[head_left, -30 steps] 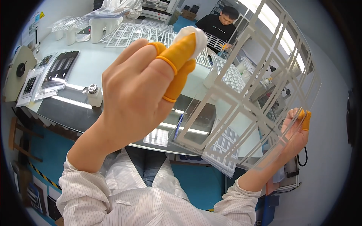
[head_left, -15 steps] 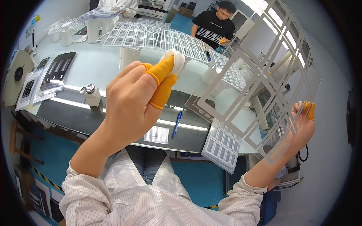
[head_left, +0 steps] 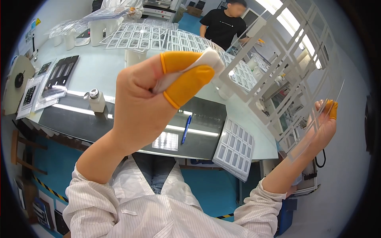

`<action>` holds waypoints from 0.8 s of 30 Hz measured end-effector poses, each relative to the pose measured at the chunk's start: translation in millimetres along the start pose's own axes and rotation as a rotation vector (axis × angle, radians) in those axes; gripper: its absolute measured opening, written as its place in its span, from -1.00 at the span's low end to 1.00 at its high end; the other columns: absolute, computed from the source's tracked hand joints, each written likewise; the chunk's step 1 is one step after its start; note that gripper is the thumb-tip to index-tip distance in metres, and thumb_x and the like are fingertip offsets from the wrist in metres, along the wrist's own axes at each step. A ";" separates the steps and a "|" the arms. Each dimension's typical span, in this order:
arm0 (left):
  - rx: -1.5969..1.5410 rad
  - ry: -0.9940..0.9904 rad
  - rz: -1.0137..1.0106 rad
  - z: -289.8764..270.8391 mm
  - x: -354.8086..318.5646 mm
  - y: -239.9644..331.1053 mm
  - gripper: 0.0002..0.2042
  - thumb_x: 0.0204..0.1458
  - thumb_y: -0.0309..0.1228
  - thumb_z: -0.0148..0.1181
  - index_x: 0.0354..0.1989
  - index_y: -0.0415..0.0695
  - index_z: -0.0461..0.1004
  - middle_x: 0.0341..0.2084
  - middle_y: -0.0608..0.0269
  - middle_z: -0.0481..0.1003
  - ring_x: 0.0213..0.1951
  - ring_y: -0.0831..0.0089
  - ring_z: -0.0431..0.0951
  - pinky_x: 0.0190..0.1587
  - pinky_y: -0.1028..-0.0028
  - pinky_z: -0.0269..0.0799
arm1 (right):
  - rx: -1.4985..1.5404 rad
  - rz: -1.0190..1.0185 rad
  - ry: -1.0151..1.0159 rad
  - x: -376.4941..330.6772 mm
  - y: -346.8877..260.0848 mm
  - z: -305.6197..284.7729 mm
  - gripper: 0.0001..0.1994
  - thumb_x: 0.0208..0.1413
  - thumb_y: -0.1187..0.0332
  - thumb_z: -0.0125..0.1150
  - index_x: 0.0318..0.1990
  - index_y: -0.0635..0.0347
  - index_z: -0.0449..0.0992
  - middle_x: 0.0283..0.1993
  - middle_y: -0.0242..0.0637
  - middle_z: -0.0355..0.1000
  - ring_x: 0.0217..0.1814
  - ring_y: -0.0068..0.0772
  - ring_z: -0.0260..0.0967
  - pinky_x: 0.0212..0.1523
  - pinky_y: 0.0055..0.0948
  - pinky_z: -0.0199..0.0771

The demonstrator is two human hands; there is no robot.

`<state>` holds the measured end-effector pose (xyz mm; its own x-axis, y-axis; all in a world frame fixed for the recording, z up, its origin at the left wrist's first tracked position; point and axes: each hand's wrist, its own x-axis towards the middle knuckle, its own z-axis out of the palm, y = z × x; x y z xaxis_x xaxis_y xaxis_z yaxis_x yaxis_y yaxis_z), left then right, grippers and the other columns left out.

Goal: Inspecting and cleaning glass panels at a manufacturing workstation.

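My left hand [head_left: 139, 105] is raised over the near middle of the table. Its thumb and forefinger wear yellow finger cots [head_left: 190, 85] and pinch a folded white wipe [head_left: 212, 58]. Out at the right, my right hand [head_left: 326, 125], also with yellow finger cots, grips the edge of a clear sheet [head_left: 257, 110] with pale window-shaped frames. The sheet is held up tilted, well above the table. The wipe's tip comes near the sheet's left edge; whether they touch I cannot tell.
A white pump bottle [head_left: 96, 100] and a blue pen [head_left: 186, 129] are on the dark tabletop strip. A stack of framed sheets [head_left: 234, 148] overhangs the near edge. More sheets [head_left: 135, 37] rest on white supports behind. A person in black [head_left: 224, 25] stands across the table.
My left hand has turned, and the wipe has moved right, closer to the sheet. My right hand has risen slightly rightward with the sheet. The person across has shifted and straightened.
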<state>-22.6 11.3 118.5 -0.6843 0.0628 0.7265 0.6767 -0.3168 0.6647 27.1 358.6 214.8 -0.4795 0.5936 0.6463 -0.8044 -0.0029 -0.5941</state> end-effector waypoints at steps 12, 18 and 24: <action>-0.058 0.042 0.095 -2.1 27.2 8.2 -0.74 -0.08 -0.49 0.20 -0.17 -0.26 0.45 -0.34 0.26 0.51 -0.27 0.60 0.49 -0.14 0.66 0.35 | -0.033 -0.204 0.123 6.3 -18.2 54.3 -0.82 0.14 0.39 -0.10 -0.29 0.38 0.31 -0.38 -0.17 0.25 -0.34 -0.37 0.19 -0.15 -0.43 0.25; -0.142 0.052 0.076 -2.6 27.2 7.2 -0.73 -0.07 -0.47 0.20 -0.16 -0.25 0.45 -0.35 0.30 0.51 -0.32 0.66 0.47 -0.21 0.70 0.32 | -0.111 -0.234 0.083 5.4 -24.5 56.8 -0.83 0.13 0.38 -0.08 -0.30 0.36 0.32 -0.37 -0.22 0.26 -0.31 -0.38 0.20 -0.15 -0.46 0.24; -0.094 0.090 0.074 -8.1 24.7 1.3 -0.73 -0.07 -0.46 0.20 -0.16 -0.28 0.44 -0.35 0.30 0.50 -0.32 0.68 0.46 -0.22 0.72 0.32 | -0.038 -0.230 0.033 1.3 -23.0 59.3 -0.83 0.14 0.38 -0.10 -0.30 0.35 0.30 -0.36 -0.25 0.26 -0.33 -0.42 0.19 -0.17 -0.47 0.25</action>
<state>-40.9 4.8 135.9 -0.6583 -0.0478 0.7513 0.7003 -0.4050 0.5878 24.2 311.7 257.7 -0.2733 0.6012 0.7510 -0.8769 0.1653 -0.4514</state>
